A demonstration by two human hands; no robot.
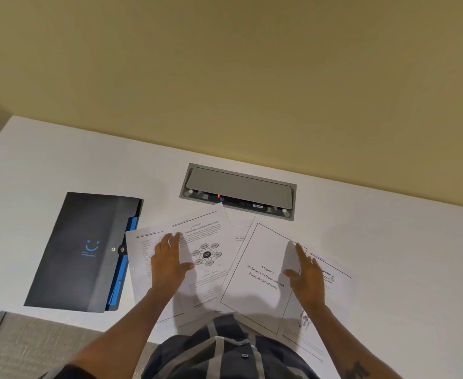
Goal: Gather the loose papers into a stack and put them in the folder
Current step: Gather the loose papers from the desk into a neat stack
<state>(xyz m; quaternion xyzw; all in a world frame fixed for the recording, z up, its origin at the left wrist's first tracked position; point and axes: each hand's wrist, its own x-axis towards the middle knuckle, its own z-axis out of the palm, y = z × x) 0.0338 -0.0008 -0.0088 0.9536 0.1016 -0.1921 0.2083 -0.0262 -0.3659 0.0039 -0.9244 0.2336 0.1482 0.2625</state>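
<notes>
Several loose printed papers lie fanned out and overlapping on the white table in front of me. One sheet with a round diagram (207,254) sits in the middle, and a bordered title page (260,277) lies to its right. My left hand (170,265) rests flat on the left sheets, fingers spread. Over the right sheets, my right hand (305,274) lies flat with fingers extended. A dark grey folder (85,250) with a blue smile logo and blue inner pockets lies closed at the left, its snap flap touching the leftmost sheet.
A grey cable hatch (238,191) is set into the table (389,228) behind the papers, near the yellow wall. The table's near edge runs by my torso, and some sheets overhang it. Carpet shows at the lower left.
</notes>
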